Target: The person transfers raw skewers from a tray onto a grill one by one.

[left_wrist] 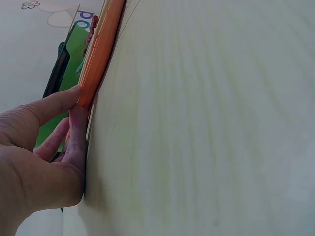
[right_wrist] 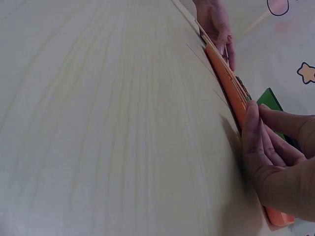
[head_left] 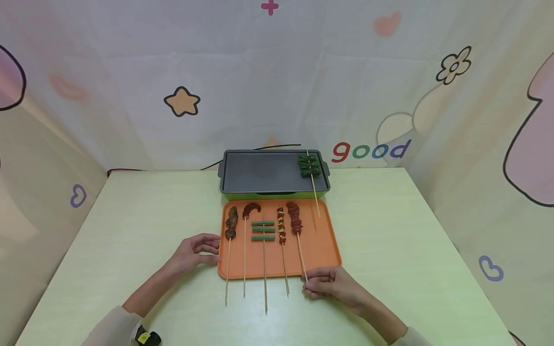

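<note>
An orange tray (head_left: 319, 240) bears several skewers in a row, their sticks jutting over its front edge. My right hand (head_left: 331, 287) is at the tray's front right and pinches the lower stick of a red meat skewer (head_left: 295, 217) between thumb and fingers. My left hand (head_left: 196, 252) rests its fairly straight fingertips against the tray's left edge, nearest a dark brown meatball skewer (head_left: 231, 223). Between them lie a curled red tentacle skewer (head_left: 250, 209), a green bean skewer (head_left: 263, 230) and a thin red-and-white skewer (head_left: 281, 226). In the left wrist view, thumb and fingers touch the tray rim (left_wrist: 96, 64).
Behind the tray stands a green griddle with a dark grey plate (head_left: 264, 170). A green leaf skewer (head_left: 309, 166) lies at its right end, its stick reaching over the tray. A black cord (head_left: 212, 166) runs behind. A printed curtain (head_left: 277, 96) encloses the pale wooden table (head_left: 389, 230).
</note>
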A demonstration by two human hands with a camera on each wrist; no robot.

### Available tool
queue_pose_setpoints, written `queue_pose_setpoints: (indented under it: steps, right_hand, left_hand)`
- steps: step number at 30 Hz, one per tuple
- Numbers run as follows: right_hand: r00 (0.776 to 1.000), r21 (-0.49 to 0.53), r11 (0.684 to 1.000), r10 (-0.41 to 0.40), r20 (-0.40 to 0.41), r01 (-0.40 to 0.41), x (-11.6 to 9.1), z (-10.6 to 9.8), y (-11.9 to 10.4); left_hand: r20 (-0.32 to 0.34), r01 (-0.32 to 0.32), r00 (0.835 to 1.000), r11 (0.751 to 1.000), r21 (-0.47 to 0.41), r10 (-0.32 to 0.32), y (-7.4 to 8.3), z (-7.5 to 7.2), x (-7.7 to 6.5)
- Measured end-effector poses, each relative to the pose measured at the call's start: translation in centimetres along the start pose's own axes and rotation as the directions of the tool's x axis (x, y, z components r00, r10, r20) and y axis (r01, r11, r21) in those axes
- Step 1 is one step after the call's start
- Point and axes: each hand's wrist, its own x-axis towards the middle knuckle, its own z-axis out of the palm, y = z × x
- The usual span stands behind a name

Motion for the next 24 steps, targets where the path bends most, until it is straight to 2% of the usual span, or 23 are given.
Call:
queue_pose_setpoints:
  steps: [10, 19, 24]
  right_hand:
    - [0.996, -0.069, 0.997, -0.024, -0.084, 0.018, -0.1, 0.3, 0.2]
    - [0.996, -0.138, 0.99, -0.036, -0.078, 0.025, -1.0, 0.5, 0.3]
    - [0.994, -0.195, 0.979, -0.07, -0.087, 0.052, -1.3, 0.5, 0.4]
  left_hand:
    - [0.001, -0.02, 1.0, 1.0, 0.004, 0.02, 0.1, 0.0, -0.1]
    - [0.005, -0.018, 1.0, 1.0, -0.007, 0.019, -0.2, 0.0, -0.1]
    - [0.0, -0.009, 1.0, 1.0, -0.006, 0.009, -0.3, -0.1, -0.1]
